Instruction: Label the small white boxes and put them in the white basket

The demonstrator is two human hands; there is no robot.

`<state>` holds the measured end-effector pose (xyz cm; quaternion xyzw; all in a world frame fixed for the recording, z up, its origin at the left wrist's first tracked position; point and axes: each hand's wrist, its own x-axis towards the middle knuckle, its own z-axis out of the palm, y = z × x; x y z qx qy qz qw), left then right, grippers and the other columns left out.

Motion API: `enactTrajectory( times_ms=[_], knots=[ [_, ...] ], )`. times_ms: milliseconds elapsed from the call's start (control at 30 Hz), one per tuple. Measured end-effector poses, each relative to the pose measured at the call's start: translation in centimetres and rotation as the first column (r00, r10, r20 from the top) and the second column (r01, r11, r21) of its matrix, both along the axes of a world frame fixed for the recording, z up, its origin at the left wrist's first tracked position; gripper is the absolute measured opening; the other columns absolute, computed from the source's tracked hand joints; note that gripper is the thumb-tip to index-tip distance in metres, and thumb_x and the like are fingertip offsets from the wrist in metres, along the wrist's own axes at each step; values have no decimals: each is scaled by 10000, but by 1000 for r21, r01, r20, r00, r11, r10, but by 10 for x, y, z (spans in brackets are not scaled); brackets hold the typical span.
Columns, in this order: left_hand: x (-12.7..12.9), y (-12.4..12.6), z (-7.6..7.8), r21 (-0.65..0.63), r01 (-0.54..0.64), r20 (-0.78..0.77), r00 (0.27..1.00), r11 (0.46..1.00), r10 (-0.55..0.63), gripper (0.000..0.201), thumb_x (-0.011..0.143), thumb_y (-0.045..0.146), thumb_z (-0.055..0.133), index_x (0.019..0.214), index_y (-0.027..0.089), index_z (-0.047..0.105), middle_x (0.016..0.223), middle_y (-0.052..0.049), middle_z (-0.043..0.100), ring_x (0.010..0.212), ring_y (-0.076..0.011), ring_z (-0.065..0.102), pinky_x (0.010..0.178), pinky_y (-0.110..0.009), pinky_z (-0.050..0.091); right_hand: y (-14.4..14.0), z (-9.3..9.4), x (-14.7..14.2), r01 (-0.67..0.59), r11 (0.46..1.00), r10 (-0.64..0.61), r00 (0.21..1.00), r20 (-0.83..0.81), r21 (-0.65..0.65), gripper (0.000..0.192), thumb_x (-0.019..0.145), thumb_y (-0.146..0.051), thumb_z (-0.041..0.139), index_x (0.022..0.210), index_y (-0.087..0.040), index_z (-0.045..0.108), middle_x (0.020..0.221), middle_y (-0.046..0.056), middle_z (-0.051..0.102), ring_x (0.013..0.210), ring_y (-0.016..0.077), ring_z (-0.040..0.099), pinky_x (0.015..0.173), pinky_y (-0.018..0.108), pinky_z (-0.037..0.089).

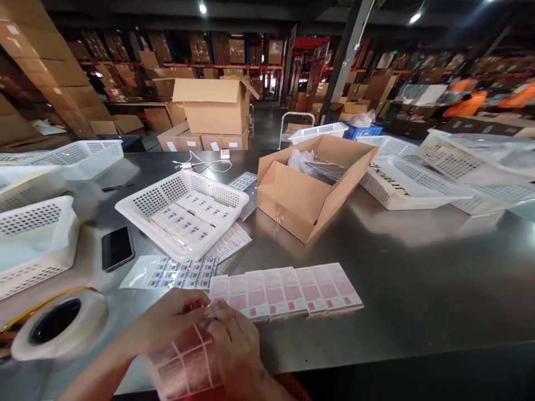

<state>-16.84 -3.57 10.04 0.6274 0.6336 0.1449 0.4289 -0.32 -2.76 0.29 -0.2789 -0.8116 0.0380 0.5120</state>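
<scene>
Pink label sheet [184, 362] pinched between left hand [169, 320] and right hand [236, 348], beside boxed row [288, 292]

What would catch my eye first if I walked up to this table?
Probably the row of pink boxes lined up at the near edge of the steel table, with the left hand and right hand together pinching a pink label sheet just in front of it. Behind them sit a white basket filled with small blue-marked packs and an open cardboard box.
</scene>
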Motion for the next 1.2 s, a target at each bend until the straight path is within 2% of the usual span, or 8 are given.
enactTrajectory(
  times_ms=[200, 367, 433, 533, 667, 900, 1000, 1200],
  knots=[
    [-23, -2, -9, 25, -62, -159, 985, 998, 65, 216, 849, 300, 468, 724, 176, 594, 656, 15, 525, 645, -147, 461, 586, -241, 349, -14, 13, 4, -214, 977, 210, 961, 177, 4, 224, 953, -127, 474, 818, -201, 636, 1025, 49, 756, 1059, 240, 683, 924, 400, 557],
    [-51, -5, -14, 40, -98, -169, 980, 994, 104, 214, 878, 301, 429, 786, 188, 586, 708, 4, 568, 662, -157, 477, 601, -256, 340, -6, 59, 33, -591, 738, 631, 776, 22, -325, 228, 1007, -244, 467, 852, -293, 627, 802, -61, 746, 749, 111, 724, 835, 225, 592],
    [-55, -7, -17, 61, -120, -189, 973, 991, 130, 180, 863, 254, 417, 770, 200, 562, 692, 12, 567, 654, -158, 482, 605, -263, 333, 11, 79, 40, -598, 666, 637, 767, -78, -446, 146, 974, -300, 549, 854, -317, 630, 816, -71, 746, 730, 115, 722, 761, 215, 605],
    [-48, -13, -27, 179, -210, -150, 960, 961, 238, 141, 770, 157, 391, 675, 208, 481, 615, 28, 501, 599, -147, 462, 584, -262, 308, 46, 94, 37, -429, 630, 459, 878, -134, -647, 102, 856, -278, 718, 791, -286, 641, 773, -60, 729, 726, 134, 707, 677, 233, 586],
    [-30, -22, -47, 299, -275, 178, 957, 914, 230, 164, 718, 156, 411, 575, 212, 354, 523, 44, 384, 503, -116, 375, 518, -258, 258, 90, 83, 19, -243, 379, 264, 953, -147, -893, 165, 777, -307, 775, 741, -212, 645, 689, -34, 675, 611, 116, 639, 559, 214, 510],
    [-21, -16, -54, 39, -253, 335, 915, 967, 225, 354, 920, 506, 510, 876, 176, 633, 606, 49, 488, 539, -109, 417, 522, -249, 258, 114, 63, 4, -249, -4, 309, 921, -238, -968, 309, 652, -350, 860, 775, -180, 634, 634, -41, 620, 572, 97, 579, 532, 197, 440],
    [-20, -15, -54, -35, -213, 370, 905, 976, 211, 414, 947, 511, 458, 724, 180, 568, 601, 42, 470, 567, -115, 428, 537, -253, 262, 116, 63, 0, -219, -26, 336, 917, -215, -975, 288, 665, -347, 847, 776, -181, 640, 637, -45, 620, 557, 85, 555, 525, 192, 418],
    [-4, -15, -59, -59, -297, 228, 926, 953, 303, 396, 929, 386, 431, 587, 187, 447, 529, 43, 426, 520, -103, 397, 519, -250, 241, 117, 63, -4, -97, 128, 326, 944, -50, -987, 203, 760, -370, 770, 772, -188, 682, 674, -22, 666, 593, 108, 589, 539, 210, 427]
  ],
)
